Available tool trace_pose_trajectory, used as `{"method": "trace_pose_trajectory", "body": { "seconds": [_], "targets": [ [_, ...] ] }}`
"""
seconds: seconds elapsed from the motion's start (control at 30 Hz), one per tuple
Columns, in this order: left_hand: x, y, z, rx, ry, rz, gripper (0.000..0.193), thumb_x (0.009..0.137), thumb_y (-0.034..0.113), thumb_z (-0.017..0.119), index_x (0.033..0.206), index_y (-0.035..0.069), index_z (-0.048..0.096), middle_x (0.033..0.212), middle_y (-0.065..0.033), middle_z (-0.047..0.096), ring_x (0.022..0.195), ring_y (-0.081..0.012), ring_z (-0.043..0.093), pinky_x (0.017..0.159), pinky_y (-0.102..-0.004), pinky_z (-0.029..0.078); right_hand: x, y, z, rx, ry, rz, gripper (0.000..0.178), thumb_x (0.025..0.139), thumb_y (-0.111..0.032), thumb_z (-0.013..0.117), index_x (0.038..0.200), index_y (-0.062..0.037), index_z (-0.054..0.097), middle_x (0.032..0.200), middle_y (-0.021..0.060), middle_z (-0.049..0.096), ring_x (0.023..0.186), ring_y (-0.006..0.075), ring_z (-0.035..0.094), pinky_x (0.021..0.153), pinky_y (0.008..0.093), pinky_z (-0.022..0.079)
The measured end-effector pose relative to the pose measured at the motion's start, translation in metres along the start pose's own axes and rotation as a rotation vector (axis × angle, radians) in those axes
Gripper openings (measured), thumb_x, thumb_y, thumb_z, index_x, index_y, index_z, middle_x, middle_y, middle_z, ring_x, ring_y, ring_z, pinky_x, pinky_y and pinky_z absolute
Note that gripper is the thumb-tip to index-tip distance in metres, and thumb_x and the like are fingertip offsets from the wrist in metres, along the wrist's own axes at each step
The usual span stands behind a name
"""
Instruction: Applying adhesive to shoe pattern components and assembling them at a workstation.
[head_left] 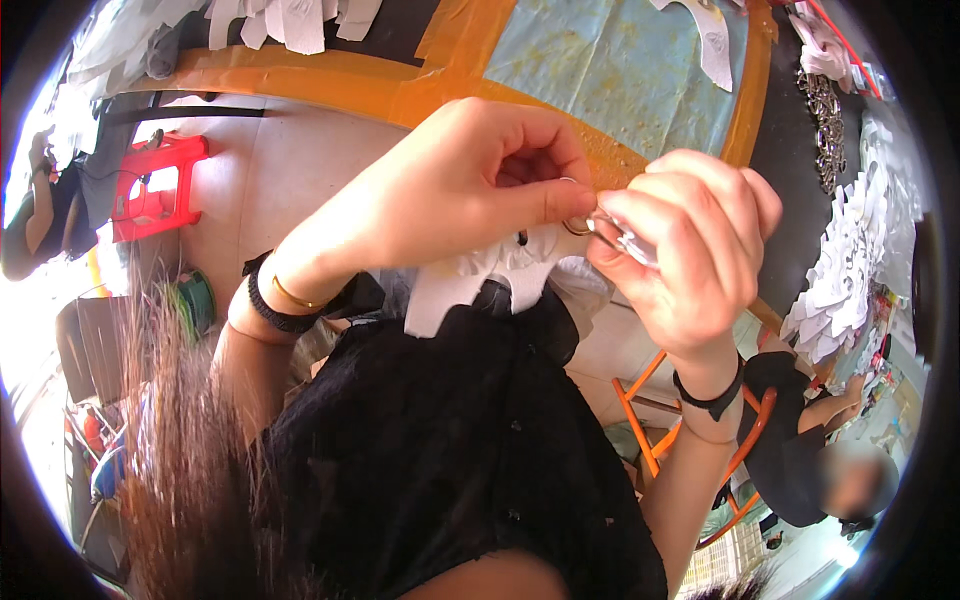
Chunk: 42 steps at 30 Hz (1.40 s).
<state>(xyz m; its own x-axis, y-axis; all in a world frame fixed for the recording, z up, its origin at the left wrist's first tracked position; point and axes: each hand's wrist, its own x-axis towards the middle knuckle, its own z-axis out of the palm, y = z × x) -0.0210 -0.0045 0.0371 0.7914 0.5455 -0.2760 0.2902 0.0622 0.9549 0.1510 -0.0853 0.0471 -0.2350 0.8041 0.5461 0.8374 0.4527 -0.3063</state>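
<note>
My left hand [450, 190] is closed, its thumb and forefinger pinching a small metal ring [576, 228] whose rim shows beside the fingertips. Against it, fingertip to fingertip, my right hand [695, 235] is closed on a small white strip with a shiny metal edge [636, 243]. The fingers hide most of both small parts, so I cannot tell how they join. Below my hands, a white cut fabric piece [440, 295] with curved edges hangs in front of my black top [450, 450].
Beyond my hands is a table with orange tape [400, 92] and a blue-green sheet [600, 65]. White fabric pieces [835, 270] and a bunch of metal hardware [823, 130] lie at the right. A red stool [160, 185] stands left. A person [790, 440] sits right, near an orange chair frame [640, 430].
</note>
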Motion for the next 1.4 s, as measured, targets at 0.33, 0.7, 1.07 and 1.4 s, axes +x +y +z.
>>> {"method": "trace_pose_trajectory", "body": {
  "seconds": [0.33, 0.7, 1.07, 1.4],
  "targets": [
    [0.003, -0.007, 0.001, 0.689, 0.29, 1.276, 0.019, 0.061, -0.002, 0.065, 0.079, 0.001, 0.061, 0.075, -0.0071, 0.058, 0.066, -0.021, 0.059, 0.057, -0.0304, 0.05, 0.0, 0.009, -0.014, 1.276, -0.467, 1.133, 0.017, 0.069, -0.016, 0.069, 0.072, -0.0039, 0.057, 0.068, -0.0074, 0.052, 0.062, 0.0002, 0.043, 0.054, 0.0164, 0.033],
    [0.001, -0.003, 0.003, -0.212, -0.043, -0.03, 0.011, 0.081, 0.006, 0.064, 0.087, -0.001, 0.058, 0.077, 0.0, 0.059, 0.072, -0.0028, 0.053, 0.064, -0.0175, 0.044, 0.022, 0.013, -0.028, 0.213, -0.343, 0.121, 0.015, 0.058, -0.002, 0.068, 0.067, -0.0035, 0.056, 0.064, 0.0055, 0.053, 0.066, 0.0225, 0.053, 0.073, 0.0333, 0.04],
    [0.02, -0.019, 0.016, -0.651, 0.002, 0.037, 0.013, 0.083, 0.011, 0.059, 0.093, 0.003, 0.056, 0.084, -0.0033, 0.061, 0.073, -0.0073, 0.058, 0.066, -0.0202, 0.048, 0.018, 0.03, -0.035, 0.411, 0.348, 0.461, 0.038, 0.079, -0.003, 0.061, 0.115, 0.0035, 0.05, 0.105, 0.0129, 0.058, 0.099, 0.0165, 0.053, 0.088, 0.0274, 0.039],
    [0.033, -0.022, 0.049, -1.193, 0.328, 0.208, 0.006, 0.084, 0.006, 0.058, 0.089, 0.005, 0.056, 0.091, -0.005, 0.061, 0.084, -0.0119, 0.059, 0.077, -0.0257, 0.049, -0.004, -0.005, 0.018, -0.139, 0.317, 0.37, 0.015, 0.065, -0.01, 0.074, 0.078, -0.01, 0.066, 0.073, -0.0007, 0.055, 0.069, 0.0166, 0.052, 0.065, 0.029, 0.037]
  ]
}}
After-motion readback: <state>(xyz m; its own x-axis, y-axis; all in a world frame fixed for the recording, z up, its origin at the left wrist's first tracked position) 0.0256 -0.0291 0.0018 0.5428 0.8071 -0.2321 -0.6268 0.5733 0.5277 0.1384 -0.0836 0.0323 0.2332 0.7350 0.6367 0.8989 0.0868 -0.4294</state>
